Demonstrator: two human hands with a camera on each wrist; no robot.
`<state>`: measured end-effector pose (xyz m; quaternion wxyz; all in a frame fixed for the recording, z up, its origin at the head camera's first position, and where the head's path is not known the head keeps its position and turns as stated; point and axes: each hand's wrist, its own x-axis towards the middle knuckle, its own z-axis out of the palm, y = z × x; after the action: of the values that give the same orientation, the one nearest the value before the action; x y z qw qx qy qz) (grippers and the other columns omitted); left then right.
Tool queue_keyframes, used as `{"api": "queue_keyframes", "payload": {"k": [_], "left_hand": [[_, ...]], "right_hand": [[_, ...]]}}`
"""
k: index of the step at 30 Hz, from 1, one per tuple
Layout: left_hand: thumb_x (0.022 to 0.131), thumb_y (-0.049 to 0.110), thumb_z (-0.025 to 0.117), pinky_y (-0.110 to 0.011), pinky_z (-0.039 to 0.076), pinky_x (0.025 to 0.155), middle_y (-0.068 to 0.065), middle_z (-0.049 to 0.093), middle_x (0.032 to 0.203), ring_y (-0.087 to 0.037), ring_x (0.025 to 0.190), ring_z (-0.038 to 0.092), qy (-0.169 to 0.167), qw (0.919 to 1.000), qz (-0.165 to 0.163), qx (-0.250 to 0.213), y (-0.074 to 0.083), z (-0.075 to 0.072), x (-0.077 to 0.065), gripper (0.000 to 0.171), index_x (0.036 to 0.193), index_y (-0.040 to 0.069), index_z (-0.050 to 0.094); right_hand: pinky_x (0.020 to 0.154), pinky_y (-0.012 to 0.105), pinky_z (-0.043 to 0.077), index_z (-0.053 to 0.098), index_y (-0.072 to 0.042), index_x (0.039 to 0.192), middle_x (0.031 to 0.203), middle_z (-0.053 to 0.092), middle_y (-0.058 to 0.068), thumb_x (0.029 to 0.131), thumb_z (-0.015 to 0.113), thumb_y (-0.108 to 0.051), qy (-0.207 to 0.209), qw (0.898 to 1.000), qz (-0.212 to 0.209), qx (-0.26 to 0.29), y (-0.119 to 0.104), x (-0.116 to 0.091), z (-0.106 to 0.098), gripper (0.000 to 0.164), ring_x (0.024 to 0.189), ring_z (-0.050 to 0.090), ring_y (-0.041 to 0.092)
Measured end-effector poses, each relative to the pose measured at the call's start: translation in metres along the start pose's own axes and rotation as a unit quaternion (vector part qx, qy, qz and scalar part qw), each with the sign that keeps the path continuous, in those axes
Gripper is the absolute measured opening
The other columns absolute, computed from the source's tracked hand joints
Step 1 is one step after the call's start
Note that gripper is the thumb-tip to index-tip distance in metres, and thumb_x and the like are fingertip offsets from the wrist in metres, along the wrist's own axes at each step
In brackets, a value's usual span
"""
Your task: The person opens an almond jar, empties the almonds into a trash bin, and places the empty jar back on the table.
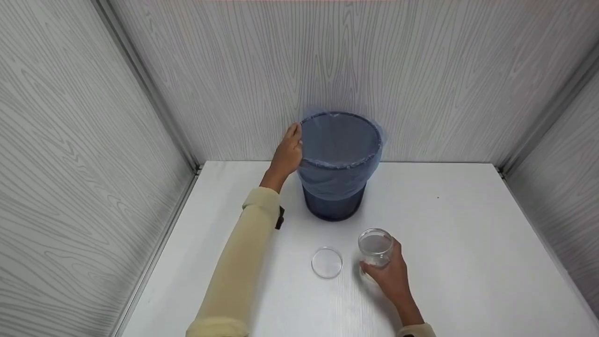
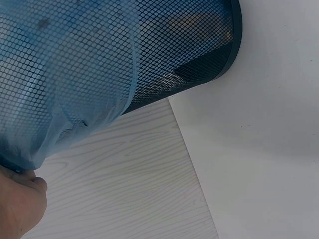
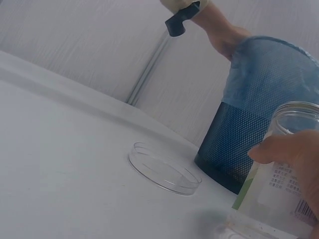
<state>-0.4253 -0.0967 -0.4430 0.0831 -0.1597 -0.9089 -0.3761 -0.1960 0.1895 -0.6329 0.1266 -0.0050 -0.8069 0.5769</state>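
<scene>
A dark mesh wastebasket (image 1: 333, 206) stands toward the back of the white table, with a thin blue bin liner (image 1: 334, 183) folded over its rim. My left hand (image 1: 287, 152) grips the left side of that rim together with the liner; in the left wrist view the mesh shows through the film. Nearer the front, my right hand (image 1: 390, 278) holds an uncapped clear jar (image 1: 376, 244) by its side. A printed label (image 3: 281, 181) with a barcode wraps the jar. Whether the jar's base touches the table is unclear. Left of the jar lies a shallow clear round dish (image 1: 327, 263).
The white tabletop (image 1: 449, 243) meets a wood-grain back panel (image 1: 234, 93) just behind the wastebasket. Similar panels enclose the left (image 1: 61, 154) and right (image 1: 571, 187) sides.
</scene>
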Motion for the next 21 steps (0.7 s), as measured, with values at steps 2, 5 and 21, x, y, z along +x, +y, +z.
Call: {"api": "queue_keyframes", "payload": {"k": [2, 5, 21], "left_hand": [[0.109, 0.012, 0.026, -0.031, 0.01, 0.124, -0.013, 0.012, 0.169, -0.023, 0.156, 0.009, 0.001, 1.0, 0.002, 0.004, 0.0005, -0.0005, 0.0006, 0.053, 0.16, -0.003, 0.017], [0.109, 0.012, 0.026, -0.032, 0.011, 0.124, -0.014, 0.012, 0.169, -0.024, 0.156, 0.01, 0.001, 0.9999, 0.006, 0.009, 0.0015, -0.0012, 0.0012, 0.054, 0.16, -0.003, 0.017], [0.111, 0.016, 0.025, -0.033, 0.011, 0.124, -0.009, 0.009, 0.17, -0.021, 0.156, 0.007, -0.003, 0.9999, -0.014, -0.007, -0.0002, -0.0002, -0.0015, 0.054, 0.162, 0.001, 0.015]], "right_hand": [[0.106, 0.049, 0.038, 0.037, -0.009, 0.15, 0.136, 0.057, 0.017, 0.067, 0.096, -0.014, 0.002, 1.0, 0.003, -0.001, 0.0005, 0.0001, -0.0004, 0.102, 0.123, 0.055, 0.033], [0.105, 0.05, 0.039, 0.037, -0.008, 0.15, 0.134, 0.058, 0.018, 0.066, 0.097, -0.016, 0.009, 1.0, 0.007, -0.004, 0.0015, -0.0005, -0.0012, 0.104, 0.122, 0.056, 0.034], [0.112, 0.053, 0.035, 0.036, -0.008, 0.151, 0.141, 0.055, 0.017, 0.066, 0.098, -0.021, 0.001, 1.0, 0.021, -0.021, 0.0043, -0.0065, -0.0016, 0.106, 0.131, 0.051, 0.036]]}}
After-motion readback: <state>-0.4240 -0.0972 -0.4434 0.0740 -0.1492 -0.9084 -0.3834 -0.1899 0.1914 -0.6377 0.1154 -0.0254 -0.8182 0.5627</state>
